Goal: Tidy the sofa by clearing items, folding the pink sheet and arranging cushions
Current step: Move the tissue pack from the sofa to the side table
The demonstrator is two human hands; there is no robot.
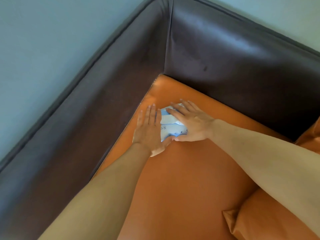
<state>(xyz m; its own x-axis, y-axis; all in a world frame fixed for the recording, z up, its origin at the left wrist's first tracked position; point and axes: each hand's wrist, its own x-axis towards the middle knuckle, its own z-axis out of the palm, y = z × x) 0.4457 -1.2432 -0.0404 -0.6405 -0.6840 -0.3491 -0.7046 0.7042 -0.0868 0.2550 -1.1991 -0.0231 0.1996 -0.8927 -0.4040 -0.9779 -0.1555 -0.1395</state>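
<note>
A small blue and white soft packet [168,125] lies on the orange sofa seat [181,179] near the corner. My left hand [149,127] presses flat against the packet's left side, fingers straight and together. Across the packet's top and right side lies my right hand [192,122], fingers spread, thumb under its near edge. Both hands hold the packet between them. No pink sheet is in view.
The dark brown sofa back [242,63] and side arm [97,104] meet in a corner just beyond the hands. An orange cushion [270,220] lies at the lower right, another orange cushion edge [310,137] at the right. A pale blue wall [43,40] is behind.
</note>
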